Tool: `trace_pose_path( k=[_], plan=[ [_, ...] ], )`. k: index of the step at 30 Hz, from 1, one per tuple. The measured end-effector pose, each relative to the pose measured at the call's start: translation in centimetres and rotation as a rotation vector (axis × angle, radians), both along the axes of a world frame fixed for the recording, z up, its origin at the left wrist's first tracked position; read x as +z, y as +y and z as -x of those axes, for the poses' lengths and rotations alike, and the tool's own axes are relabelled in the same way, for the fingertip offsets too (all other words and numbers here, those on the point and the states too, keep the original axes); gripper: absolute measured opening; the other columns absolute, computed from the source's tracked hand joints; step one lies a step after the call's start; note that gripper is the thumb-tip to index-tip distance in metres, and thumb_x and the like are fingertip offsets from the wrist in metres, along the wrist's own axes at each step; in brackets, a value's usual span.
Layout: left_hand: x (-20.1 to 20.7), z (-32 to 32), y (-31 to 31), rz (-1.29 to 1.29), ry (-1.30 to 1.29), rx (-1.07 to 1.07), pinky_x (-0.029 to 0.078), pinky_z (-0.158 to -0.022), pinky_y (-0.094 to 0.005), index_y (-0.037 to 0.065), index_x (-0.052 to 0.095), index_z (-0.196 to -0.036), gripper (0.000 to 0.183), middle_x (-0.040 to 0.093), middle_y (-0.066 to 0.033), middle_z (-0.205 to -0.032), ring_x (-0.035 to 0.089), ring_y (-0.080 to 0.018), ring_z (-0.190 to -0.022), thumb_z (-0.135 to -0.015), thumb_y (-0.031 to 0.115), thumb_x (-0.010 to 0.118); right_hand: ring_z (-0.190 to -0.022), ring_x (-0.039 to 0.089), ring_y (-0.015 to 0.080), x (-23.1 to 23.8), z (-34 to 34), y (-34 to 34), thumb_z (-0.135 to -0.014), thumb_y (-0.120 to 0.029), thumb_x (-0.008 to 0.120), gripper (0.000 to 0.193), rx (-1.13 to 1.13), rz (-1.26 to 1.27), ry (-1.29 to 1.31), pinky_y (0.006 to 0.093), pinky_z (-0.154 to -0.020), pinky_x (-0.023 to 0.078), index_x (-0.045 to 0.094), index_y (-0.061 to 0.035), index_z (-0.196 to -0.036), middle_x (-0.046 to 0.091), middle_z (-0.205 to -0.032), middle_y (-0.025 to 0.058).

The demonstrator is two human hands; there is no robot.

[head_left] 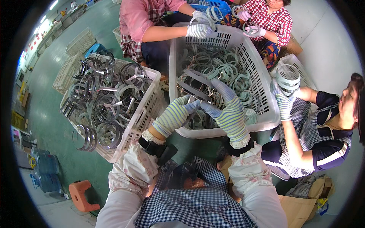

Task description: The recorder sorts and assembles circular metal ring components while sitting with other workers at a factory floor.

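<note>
Both my hands wear striped knit gloves and meet over the near side of a large white slotted crate [272, 119]. My left hand [171, 116] is closed, its thumb and fingers pinching the near edge of a grey metal ring [198, 78]. From the other side, my right hand [227, 113] grips the same ring, thumb and fingertips close to the left hand's. The ring's near part is partly hidden by my fingers. Below it in the crate lies a heap of grey metal rings [224, 70], some with small clasps.
Left of me, a second white crate [152, 89] is heaped with shinier metal rings [104, 102]. Three people sit around, their gloved hands [199, 30] holding rings. An orange stool [81, 195] and blue water bottles [45, 171] stand at the lower left. Cardboard [298, 209] lies at the lower right.
</note>
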State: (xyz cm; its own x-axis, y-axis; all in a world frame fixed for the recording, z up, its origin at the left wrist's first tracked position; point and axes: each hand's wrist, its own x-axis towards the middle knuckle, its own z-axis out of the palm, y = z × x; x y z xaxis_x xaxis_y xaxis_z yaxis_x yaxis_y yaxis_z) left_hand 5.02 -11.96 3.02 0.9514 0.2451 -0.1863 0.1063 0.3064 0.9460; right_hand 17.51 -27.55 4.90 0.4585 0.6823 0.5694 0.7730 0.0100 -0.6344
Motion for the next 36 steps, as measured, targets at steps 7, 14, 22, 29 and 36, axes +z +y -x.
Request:
trace_pose_path(
  k=[7, 14, 22, 29, 36],
  plan=[
    [1.6, 1.2, 1.2, 0.360, -0.013, -0.253, 0.026, -0.037, -0.0228, 0.007, 0.059, -0.096, 0.029, 0.047, 0.0021, -0.058, 0.035, -0.0073, -0.039, -0.097, 0.036, 0.059, -0.122, 0.054, 0.0209, -1.0, -1.9, -0.2, -0.102, -0.024, 0.052, 0.045, 0.065, -0.218, 0.358, 0.0332, -0.103, 0.041, 0.046, -0.0047, -0.141, 0.056, -0.134, 0.0137],
    [1.4, 1.3, 0.8, 0.466, -0.014, -0.269, 0.028, -0.037, -0.0227, 0.006, 0.057, -0.097, 0.032, 0.044, 0.0030, -0.057, 0.034, -0.0067, -0.039, -0.096, 0.039, 0.058, -0.112, 0.061, 0.0191, -1.2, -1.0, -0.1, -0.101, -0.020, 0.053, 0.036, 0.034, -0.097, 0.286, 0.0322, -0.099, 0.044, 0.054, -0.0058, -0.134, 0.063, -0.124, 0.0131],
    [1.6, 1.4, 1.5, 0.582, -0.215, -0.246, 0.027, -0.036, -0.0202, 0.008, 0.055, -0.099, 0.032, 0.039, 0.0040, -0.058, 0.034, -0.0050, -0.039, -0.097, 0.039, 0.057, -0.107, 0.061, 0.0154, -3.2, -1.4, 0.2, -0.097, -0.024, 0.061, 0.044, 0.071, -0.110, 0.673, 0.0290, -0.095, 0.047, 0.051, -0.0025, -0.134, 0.064, -0.121, 0.0106],
    [2.1, 1.6, 2.0, 0.400, -0.428, -0.232, 0.043, -0.045, -0.0251, 0.006, 0.057, -0.094, 0.035, 0.050, -0.0019, -0.063, 0.048, -0.0123, -0.046, -0.096, 0.041, 0.058, -0.078, 0.064, 0.0149, -2.5, 0.2, 0.3, -0.095, -0.031, 0.062, 0.034, -0.025, 0.251, 0.440, 0.0308, -0.074, 0.051, 0.069, -0.0014, -0.111, 0.071, -0.089, 0.0018],
    [-0.6, 1.1, 3.1, 0.042, -0.136, 0.024, 0.055, -0.073, -0.0370, 0.003, 0.066, -0.108, 0.026, 0.067, -0.0074, -0.095, 0.067, -0.0248, -0.086, -0.096, 0.026, 0.059, -0.127, 0.049, 0.0225, -1.6, -2.2, -1.9, -0.097, -0.029, 0.058, 0.031, 0.576, -0.470, 1.446, 0.0387, -0.099, 0.043, 0.062, -0.0067, -0.117, 0.055, -0.133, 0.0137]
  ],
)
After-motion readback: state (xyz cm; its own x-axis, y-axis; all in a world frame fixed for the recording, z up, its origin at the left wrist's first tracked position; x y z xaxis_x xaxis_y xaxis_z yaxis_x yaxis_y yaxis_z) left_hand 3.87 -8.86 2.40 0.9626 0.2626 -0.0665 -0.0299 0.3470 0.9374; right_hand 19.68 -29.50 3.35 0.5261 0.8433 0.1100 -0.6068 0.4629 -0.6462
